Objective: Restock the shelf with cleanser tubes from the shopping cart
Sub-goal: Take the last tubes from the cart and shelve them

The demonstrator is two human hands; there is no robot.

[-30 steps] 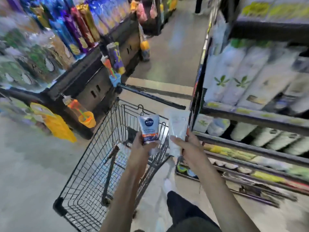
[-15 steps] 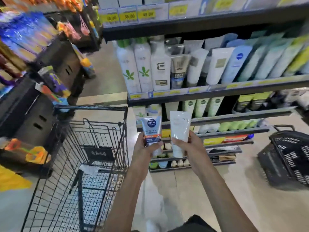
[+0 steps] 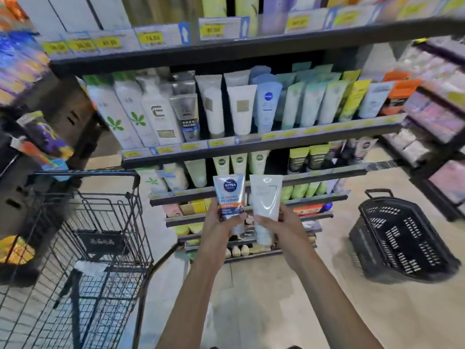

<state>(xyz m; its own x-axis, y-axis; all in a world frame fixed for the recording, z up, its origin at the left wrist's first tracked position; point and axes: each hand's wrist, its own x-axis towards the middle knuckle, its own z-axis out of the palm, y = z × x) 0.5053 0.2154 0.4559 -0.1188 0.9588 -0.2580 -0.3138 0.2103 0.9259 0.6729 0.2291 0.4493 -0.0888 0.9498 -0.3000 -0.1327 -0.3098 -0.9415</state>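
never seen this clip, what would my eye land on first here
Two tubes held up side by side at centre: the left hand grips a blue Nivea tube, the right hand a white tube. Behind them runs a shelf packed with upright tubes. A wire cart stands at lower left and a black basket sits on the floor at right.

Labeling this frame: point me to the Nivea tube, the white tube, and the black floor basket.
Nivea tube [image 3: 229, 195], head view, on its printed front above the left hand's grip.
White tube [image 3: 266, 197], head view, on its glossy body.
Black floor basket [image 3: 400, 233], head view, on its slotted side wall.
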